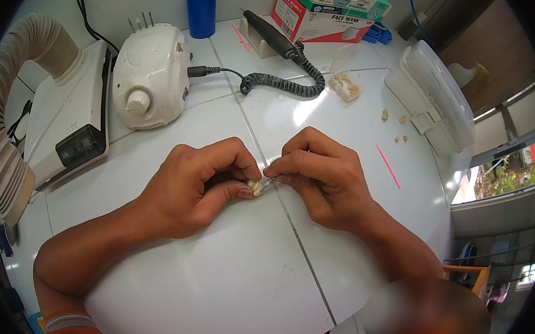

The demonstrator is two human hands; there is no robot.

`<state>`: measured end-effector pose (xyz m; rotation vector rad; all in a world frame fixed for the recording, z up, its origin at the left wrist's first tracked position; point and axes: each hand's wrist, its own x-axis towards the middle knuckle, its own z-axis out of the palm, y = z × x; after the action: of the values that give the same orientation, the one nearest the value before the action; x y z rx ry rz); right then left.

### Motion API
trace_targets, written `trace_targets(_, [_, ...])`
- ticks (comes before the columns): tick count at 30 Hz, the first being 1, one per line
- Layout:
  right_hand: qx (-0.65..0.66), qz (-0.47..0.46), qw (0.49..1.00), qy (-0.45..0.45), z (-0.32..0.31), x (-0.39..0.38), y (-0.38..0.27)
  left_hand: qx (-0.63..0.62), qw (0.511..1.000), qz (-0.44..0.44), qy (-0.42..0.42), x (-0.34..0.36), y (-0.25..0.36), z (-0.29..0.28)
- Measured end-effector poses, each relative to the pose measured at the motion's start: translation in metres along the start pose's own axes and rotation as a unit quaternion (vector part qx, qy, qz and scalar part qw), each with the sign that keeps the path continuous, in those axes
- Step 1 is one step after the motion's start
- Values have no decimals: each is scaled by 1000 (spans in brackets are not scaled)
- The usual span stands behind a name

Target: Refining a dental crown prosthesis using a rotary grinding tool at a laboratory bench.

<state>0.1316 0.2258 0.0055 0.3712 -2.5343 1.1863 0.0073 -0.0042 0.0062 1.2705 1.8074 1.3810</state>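
Over the white tiled tabletop [222, 282], my two hands meet near the middle. My left hand [201, 184] is closed, pinching a small cream-coloured piece shaped like a row of teeth [254, 187], perhaps a dental bridge, between thumb and fingers. My right hand [326, 177] is closed too, its thumb and fingertips around a thin, shiny metal tool [269, 182]. The tool's tip points at the tooth-shaped piece and seems to touch it. Most of the tool is hidden by my fingers, so its kind cannot be made out.
A white control unit [149, 78] and a ribbed hose [2, 105] stand left. Behind are a blue cylinder [201, 12], a black handpiece [269, 35] on its rest, and mask boxes [318, 21]. Right, a lidded plastic box [430, 98] stands by several tooth-shaped pieces [384, 115].
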Motion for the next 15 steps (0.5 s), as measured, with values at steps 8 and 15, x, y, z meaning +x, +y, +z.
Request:
trace_targets(8, [-11, 7, 1000, -12, 2, -1, -7, 26, 1000, 7, -9, -1, 1, -2])
trace_targets(15, [-20, 0, 1000, -9, 3, -2, -4, 31, 999, 10, -7, 0, 2, -1])
